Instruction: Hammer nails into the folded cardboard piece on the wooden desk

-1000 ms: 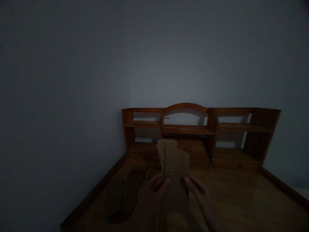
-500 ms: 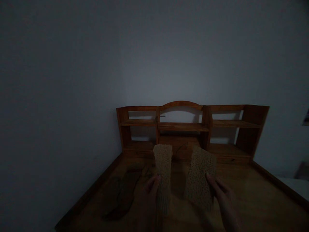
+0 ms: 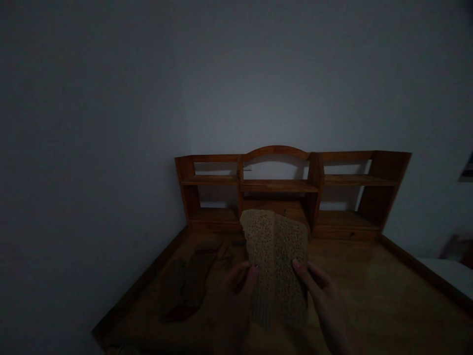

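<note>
My left hand [image 3: 240, 286] pinches the left edge of a beige knitted piece [image 3: 260, 241] between thumb and fingers. It has an open, holey pattern and what looks like ribbing at the bottom. My right hand [image 3: 320, 288] grips a second beige knitted piece [image 3: 290, 241] of similar texture near its right edge, thumb on the front. Both pieces stand upright above the desk, side by side, their inner edges meeting or slightly overlapping. Dim light hides whether they are joined.
Dark cloth-like items with reddish parts [image 3: 192, 281] lie on the wooden desk [image 3: 369, 281] at left. Close by is a small thin dark object [image 3: 227, 256], too dim to name. A wooden shelf unit [image 3: 279, 186] stands at the back against the pale wall.
The two knitted pieces, held apart before, have come together edge to edge. My right hand has moved left with its piece; my left hand has shifted slightly right.
</note>
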The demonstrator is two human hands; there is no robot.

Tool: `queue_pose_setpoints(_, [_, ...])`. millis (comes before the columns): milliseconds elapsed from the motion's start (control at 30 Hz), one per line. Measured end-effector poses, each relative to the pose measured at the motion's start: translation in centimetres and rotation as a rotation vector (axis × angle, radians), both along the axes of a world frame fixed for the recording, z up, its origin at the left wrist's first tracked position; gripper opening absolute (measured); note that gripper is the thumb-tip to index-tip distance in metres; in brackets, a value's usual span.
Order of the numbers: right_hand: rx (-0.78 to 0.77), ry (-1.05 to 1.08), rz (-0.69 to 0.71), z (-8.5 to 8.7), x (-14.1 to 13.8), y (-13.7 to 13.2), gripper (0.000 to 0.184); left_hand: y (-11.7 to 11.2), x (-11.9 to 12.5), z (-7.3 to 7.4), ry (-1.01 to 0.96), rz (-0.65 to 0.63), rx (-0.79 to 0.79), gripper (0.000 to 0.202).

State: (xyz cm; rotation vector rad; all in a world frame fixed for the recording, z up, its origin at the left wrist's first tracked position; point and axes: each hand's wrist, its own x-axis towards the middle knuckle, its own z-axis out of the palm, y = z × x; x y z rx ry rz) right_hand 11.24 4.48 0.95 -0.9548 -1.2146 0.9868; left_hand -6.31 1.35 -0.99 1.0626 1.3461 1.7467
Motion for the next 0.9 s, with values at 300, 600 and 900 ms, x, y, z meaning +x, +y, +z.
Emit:
queue_pose_setpoints(300, [-0.026, -0.005, 0.158, 0.2, -1.4, -0.1, 0.044, -0.3, 0.6, -0.1, 0.03, 0.045, 0.001, 0.039])
queue_pose_setpoints(600, [-0.088, 0.105, -0.004, -0.2, -1.3, 0.4, 0.043, -0.6, -1.8, -0.2, -0.149, 0.185, 0.028, 0.038])
queue_pose_setpoints(900, [-0.277, 0.265, 0.455, -1.8, -5.0, 0.9, 0.04, -0.6, 0.4, -3.4, -0.091, -0.052, -0.003, 0.042])
